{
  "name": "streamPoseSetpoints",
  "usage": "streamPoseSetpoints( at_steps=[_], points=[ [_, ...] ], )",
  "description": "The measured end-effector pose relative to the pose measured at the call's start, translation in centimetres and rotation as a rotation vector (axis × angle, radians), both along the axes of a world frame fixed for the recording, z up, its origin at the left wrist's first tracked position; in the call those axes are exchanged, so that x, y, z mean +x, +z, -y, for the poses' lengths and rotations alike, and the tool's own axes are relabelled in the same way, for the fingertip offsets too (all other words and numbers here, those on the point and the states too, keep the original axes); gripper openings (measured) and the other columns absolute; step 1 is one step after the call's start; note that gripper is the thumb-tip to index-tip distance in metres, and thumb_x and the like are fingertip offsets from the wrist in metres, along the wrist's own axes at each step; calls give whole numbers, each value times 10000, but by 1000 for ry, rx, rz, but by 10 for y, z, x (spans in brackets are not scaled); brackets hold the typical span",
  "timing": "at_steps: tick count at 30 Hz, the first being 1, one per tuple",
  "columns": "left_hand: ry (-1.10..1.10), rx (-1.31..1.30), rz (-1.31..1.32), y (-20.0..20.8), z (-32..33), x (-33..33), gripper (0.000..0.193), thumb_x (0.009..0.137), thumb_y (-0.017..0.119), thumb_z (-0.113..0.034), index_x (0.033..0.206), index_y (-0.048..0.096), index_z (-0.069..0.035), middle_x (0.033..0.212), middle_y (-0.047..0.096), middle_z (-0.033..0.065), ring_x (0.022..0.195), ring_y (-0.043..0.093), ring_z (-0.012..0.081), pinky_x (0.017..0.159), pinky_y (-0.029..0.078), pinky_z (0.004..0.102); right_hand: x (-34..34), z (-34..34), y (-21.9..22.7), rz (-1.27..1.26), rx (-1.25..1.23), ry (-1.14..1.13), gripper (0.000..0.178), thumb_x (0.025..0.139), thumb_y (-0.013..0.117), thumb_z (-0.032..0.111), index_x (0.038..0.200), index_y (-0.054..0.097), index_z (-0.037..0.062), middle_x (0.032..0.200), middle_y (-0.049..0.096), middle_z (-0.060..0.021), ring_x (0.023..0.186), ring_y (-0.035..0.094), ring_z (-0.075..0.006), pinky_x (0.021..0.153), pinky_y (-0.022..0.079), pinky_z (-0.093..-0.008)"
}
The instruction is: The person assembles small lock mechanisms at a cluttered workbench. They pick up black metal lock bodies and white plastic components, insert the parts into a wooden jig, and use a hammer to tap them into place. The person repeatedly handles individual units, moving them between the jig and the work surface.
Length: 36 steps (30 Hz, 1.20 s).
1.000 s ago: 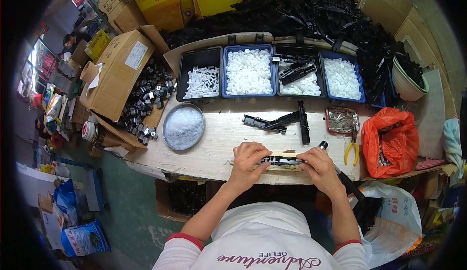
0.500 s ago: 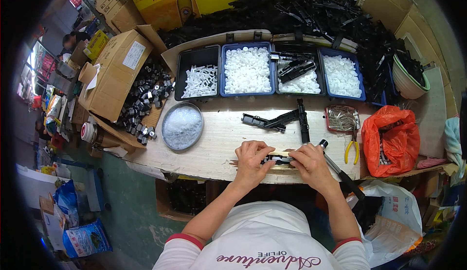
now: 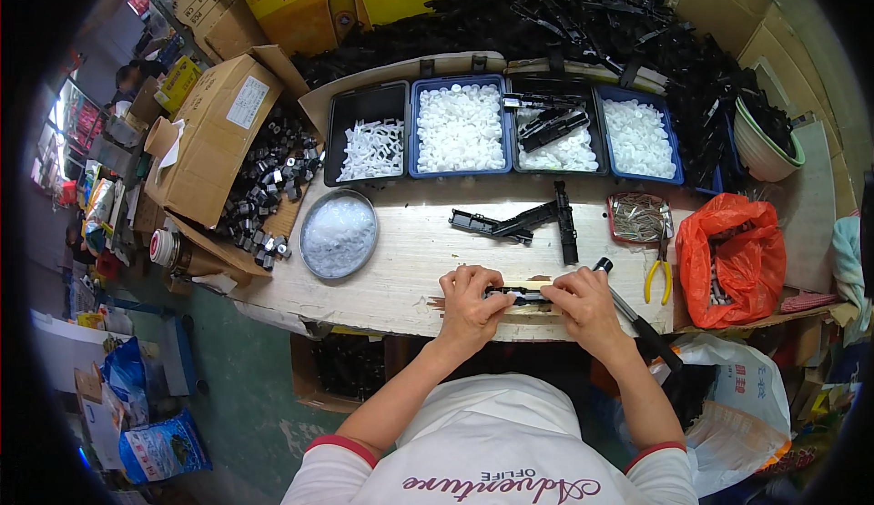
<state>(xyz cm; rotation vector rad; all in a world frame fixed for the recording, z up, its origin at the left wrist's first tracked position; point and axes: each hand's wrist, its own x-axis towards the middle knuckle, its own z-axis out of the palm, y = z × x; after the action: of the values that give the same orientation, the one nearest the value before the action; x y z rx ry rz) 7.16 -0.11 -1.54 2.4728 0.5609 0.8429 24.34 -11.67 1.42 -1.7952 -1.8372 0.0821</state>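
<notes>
Pale, worn boards of a workbench (image 3: 410, 268) are lit at the centre of the frame, backed by a heap of glossy black plastic parts (image 3: 555, 14) across the top. Just inside the bench's near edge, a slim black plastic assembly (image 3: 526, 297) with lighter pieces along it is held lengthwise between two bare hands. Its left end is pinched between the thumb and bent fingers of the left hand (image 3: 471, 307); its right end is grasped by the fingertips of the right hand (image 3: 587, 303), their undersides hidden. Both ends are apparently held so that the narrow part is kept steady. Smooth white plastic pieces (image 3: 460, 127) are sorted into a row of rectangular bins, upper centre, seemingly arranged within reach. Glassy, translucent bits (image 3: 339, 227) are mounded in a round metal dish (image 3: 376, 232) at centre left. Thin metal pins (image 3: 642, 217) are gathered at centre right, above pliers (image 3: 668, 279) whose yellow handles are pointed toward the near edge, probably for easy pickup. Beside them, a crinkled red plastic bag (image 3: 760, 277) is left open.
</notes>
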Motion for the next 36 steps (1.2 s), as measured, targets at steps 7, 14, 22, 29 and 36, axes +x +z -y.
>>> streamPoseSetpoints(
  at_steps=[7, 14, 22, 29, 36],
  points=[
    [-6, 6, -36, 2, 0, 1, 197, 624, 687, -45, 772, 648, -168, 873, 542, -13, 893, 463, 207, 788, 272, 368, -2, 5, -12, 157, 129, 91, 217, 667, 566, 45, 880, 594, 72, 825, 531, -27, 789, 500, -196, 709, 350, -345],
    [-8, 29, -39, 1, 1, 0, 204, 619, 683, -46, 784, 646, -160, 887, 541, -5, 900, 463, 214, 792, 269, 376, 3, -1, -6, 30, 66, 134, 183, 653, 586, 23, 824, 611, 84, 839, 537, -14, 776, 504, -197, 712, 361, -349],
    [5, 55, -8, -3, 3, -2, 203, 628, 676, -48, 800, 642, -150, 906, 537, 8, 920, 461, 220, 800, 272, 387, 62, -34, 10, -366, 21, -95, 187, 661, 569, -59, 791, 644, 53, 757, 580, -75, 813, 547, -252, 707, 414, -353],
    [-3, 61, -19, -1, 3, -2, 190, 640, 668, -54, 806, 646, -145, 903, 540, 20, 913, 468, 222, 804, 271, 389, 79, -44, -4, 101, -4, -204, 173, 687, 622, -7, 844, 625, 65, 844, 565, -81, 822, 537, -261, 735, 399, -364],
    [-12, -4, -15, 2, 4, -3, 216, 624, 652, -26, 812, 643, -130, 916, 531, 24, 929, 473, 232, 816, 259, 416, 51, -68, -10, 221, -208, -200, 176, 712, 658, 169, 831, 607, 51, 806, 576, -93, 838, 539, -252, 739, 359, -395]
  ],
)
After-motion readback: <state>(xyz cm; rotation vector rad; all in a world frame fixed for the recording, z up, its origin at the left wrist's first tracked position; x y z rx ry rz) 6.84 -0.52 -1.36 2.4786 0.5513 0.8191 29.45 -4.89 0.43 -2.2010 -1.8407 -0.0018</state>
